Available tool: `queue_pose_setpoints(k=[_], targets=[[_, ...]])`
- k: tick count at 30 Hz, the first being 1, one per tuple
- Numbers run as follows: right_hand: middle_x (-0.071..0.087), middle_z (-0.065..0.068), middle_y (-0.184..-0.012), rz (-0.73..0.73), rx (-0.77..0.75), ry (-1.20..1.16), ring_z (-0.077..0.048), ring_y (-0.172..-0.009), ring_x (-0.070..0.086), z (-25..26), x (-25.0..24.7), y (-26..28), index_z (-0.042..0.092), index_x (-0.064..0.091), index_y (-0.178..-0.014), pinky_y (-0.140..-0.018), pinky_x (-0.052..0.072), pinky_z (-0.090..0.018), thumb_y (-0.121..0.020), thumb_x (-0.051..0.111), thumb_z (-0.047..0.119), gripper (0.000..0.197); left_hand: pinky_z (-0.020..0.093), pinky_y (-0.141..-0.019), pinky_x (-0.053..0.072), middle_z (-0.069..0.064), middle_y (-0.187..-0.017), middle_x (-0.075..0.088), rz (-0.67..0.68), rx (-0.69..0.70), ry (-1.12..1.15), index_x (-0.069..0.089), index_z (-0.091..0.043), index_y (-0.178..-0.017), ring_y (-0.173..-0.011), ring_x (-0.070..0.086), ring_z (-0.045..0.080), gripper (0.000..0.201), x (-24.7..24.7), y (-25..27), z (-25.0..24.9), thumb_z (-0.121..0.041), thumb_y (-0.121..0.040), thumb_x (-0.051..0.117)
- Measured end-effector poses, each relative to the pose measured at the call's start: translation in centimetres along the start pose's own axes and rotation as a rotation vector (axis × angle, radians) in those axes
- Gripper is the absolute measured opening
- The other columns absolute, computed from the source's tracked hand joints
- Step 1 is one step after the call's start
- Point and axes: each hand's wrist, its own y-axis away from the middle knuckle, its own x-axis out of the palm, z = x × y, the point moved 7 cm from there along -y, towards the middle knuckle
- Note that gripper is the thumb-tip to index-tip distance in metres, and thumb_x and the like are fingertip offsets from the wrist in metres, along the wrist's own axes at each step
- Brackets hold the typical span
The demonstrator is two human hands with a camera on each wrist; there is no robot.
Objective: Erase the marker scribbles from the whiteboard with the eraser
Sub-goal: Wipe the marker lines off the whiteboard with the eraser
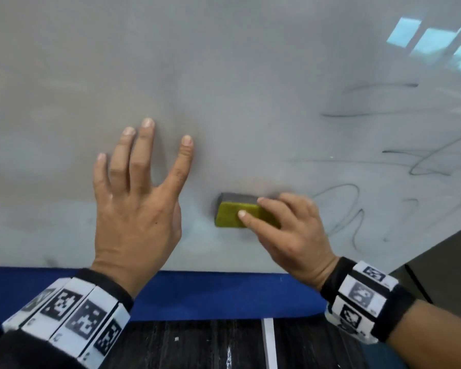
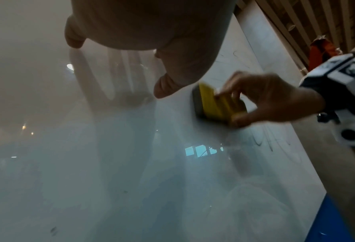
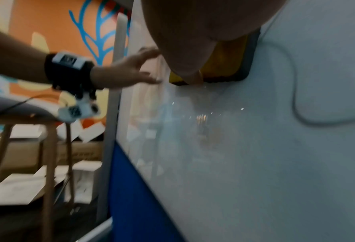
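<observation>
Near the whiteboard's (image 1: 224,75) lower edge, the right hand (image 1: 290,230) grips the eraser (image 1: 234,213) flat against it; the left hand (image 1: 136,198) presses beside, fingers spread. Scribbles (image 1: 370,155) remain rightward; a light, tilted stroke may only smear them.

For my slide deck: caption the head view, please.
Right hand presses yellow-backed grey felt eraser on white glossy whiteboard; left hand spread flat, black marker scribbles remaining.

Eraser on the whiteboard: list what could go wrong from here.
1. The right hand grips the eraser well left of the marker scribbles; strokes kept here would likely miss them.
2. The left hand lies spread on the whiteboard; a leftward wipe could bump it.
3. The lowest scribbles sit by the board's right edge, so the eraser might slip off.
</observation>
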Motion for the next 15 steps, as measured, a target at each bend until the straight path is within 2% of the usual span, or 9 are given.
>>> queue_pose_setpoints(k=[3, 5, 7, 10, 12, 15], targets=[[0.070, -0.009, -0.108, 0.156, -0.127, 0.001, -0.029, -0.095, 0.054, 1.1, 1.4, 1.1, 0.026, 0.073, -0.115, -0.076, 0.045, -0.039, -0.095, 0.060, 0.011, 0.028, 0.065, -0.111, 0.024, 0.022, -0.158, 0.018, -0.020, 0.045, 0.008, 0.034, -0.015, -0.153, -0.143, 0.021, 0.038, 0.074, -0.8, -0.2, -0.6, -0.011, -0.082, 0.055], [0.072, -0.008, -0.106, 0.109, -0.098, -0.009, -0.028, -0.095, 0.055, -0.4, -0.3, -0.7, 0.027, 0.074, -0.115, -0.077, 0.044, -0.039, -0.094, 0.063, 0.014, 0.027, 0.066, -0.111, 0.024, 0.021, -0.157, 0.021, -0.045, 0.095, 0.016, 0.038, -0.014, -0.151, -0.143, 0.022, 0.037, 0.072, -1.5, -1.0, -0.9, -0.012, -0.082, 0.055], [0.072, -0.009, -0.106, -0.001, 0.004, 0.008, -0.028, -0.096, 0.054, -2.9, -3.2, -3.4, 0.028, 0.075, -0.115, -0.078, 0.044, -0.040, -0.091, 0.070, 0.018, 0.026, 0.067, -0.111, 0.024, 0.020, -0.158, 0.021, -0.071, 0.109, 0.032, 0.037, -0.015, -0.152, -0.145, 0.022, 0.037, 0.071, -2.3, -2.4, -1.1, -0.013, -0.084, 0.056], [0.068, -0.011, -0.110, -0.124, 0.130, 0.057, -0.031, -0.098, 0.052, -6.3, -6.6, -6.2, 0.024, 0.075, -0.116, -0.080, 0.044, -0.042, -0.089, 0.072, 0.020, 0.027, 0.068, -0.111, 0.023, 0.020, -0.160, 0.019, -0.103, 0.142, 0.043, 0.033, -0.016, -0.154, -0.147, 0.020, 0.036, 0.071, -3.5, -4.9, -2.0, -0.022, -0.088, 0.058], [0.068, -0.012, -0.110, -0.124, 0.160, 0.056, -0.031, -0.098, 0.053, -6.4, -6.7, -6.5, 0.023, 0.075, -0.117, -0.078, 0.045, -0.042, -0.088, 0.073, 0.018, 0.029, 0.069, -0.111, 0.022, 0.019, -0.162, 0.017, -0.100, 0.175, 0.044, 0.032, -0.018, -0.155, -0.149, 0.019, 0.036, 0.072, -4.1, -6.1, -2.9, -0.027, -0.088, 0.059], [0.071, -0.012, -0.107, -0.050, 0.076, 0.067, -0.030, -0.096, 0.054, -5.7, -6.2, -6.6, 0.023, 0.075, -0.116, -0.075, 0.045, -0.042, -0.087, 0.074, 0.018, 0.029, 0.070, -0.111, 0.020, 0.018, -0.163, 0.014, -0.103, 0.211, 0.052, 0.031, -0.018, -0.155, -0.150, 0.015, 0.034, 0.071, -5.1, -7.5, -4.5, -0.030, -0.090, 0.058]])
